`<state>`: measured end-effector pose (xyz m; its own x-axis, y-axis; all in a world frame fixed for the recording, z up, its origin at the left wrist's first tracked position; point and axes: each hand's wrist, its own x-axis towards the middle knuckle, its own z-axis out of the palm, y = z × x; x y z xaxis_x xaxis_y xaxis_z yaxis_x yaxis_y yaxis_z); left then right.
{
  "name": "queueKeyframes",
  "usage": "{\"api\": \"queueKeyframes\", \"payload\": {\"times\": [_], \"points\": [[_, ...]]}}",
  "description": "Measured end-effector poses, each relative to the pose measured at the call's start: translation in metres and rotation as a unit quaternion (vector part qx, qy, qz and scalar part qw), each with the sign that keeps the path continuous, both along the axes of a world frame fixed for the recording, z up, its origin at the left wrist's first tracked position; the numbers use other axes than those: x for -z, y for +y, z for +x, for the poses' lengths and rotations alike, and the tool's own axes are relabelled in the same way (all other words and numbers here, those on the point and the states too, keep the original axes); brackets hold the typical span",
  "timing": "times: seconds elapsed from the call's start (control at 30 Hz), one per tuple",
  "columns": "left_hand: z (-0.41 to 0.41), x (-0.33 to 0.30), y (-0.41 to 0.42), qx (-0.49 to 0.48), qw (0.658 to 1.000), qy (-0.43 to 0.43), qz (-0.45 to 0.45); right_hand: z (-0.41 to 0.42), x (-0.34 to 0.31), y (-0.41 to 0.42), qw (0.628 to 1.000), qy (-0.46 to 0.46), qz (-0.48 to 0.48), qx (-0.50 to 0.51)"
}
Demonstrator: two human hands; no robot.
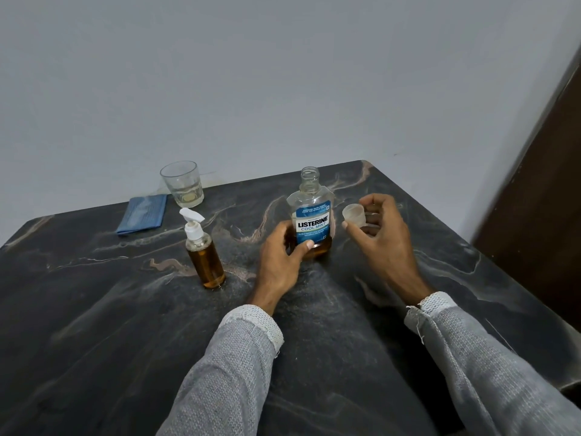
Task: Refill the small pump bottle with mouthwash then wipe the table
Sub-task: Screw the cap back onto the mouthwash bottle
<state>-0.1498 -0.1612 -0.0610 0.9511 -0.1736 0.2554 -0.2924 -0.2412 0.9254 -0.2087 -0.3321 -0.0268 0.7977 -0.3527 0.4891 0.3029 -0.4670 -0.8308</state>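
My left hand (279,253) grips the mouthwash bottle (311,215) low on its body: thumb across the front under the blue label, fingers curled round the left side. The bottle stands upright on the dark marbled surface (94,309), neck open with no cap on it. A shallow layer of amber liquid sits at the bottom; the rest is clear.

My right hand (380,231) is off the surface, just right of the bottle and not touching it. Its grip is pinched on the translucent cap (354,215), thumb underneath, fingers curled over the top and back. The cap's open end faces left, toward the bottle.

The small pump bottle (202,250) stands upright left of my left hand, near it but apart. White pump head is on; amber liquid fills most of it.

Farther back left, near the wall: a clear glass (182,184) with a little liquid, and a folded blue cloth (143,214) lying flat just beside it. Can't tell if they touch.

Both forearms are in grey knit sleeves (239,357).
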Motion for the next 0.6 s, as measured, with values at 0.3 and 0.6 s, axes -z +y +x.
{"api": "queueKeyframes", "payload": {"times": [0.3,0.6], "points": [[-0.01,0.0,0.005,0.016,0.999,-0.022,0.029,-0.002,-0.077,-0.01,0.982,0.009,-0.177,-0.057],[-0.012,0.001,0.006,0.023,0.999,-0.013,0.033,0.013,-0.137,0.004,0.926,0.089,-0.335,-0.15]]}}
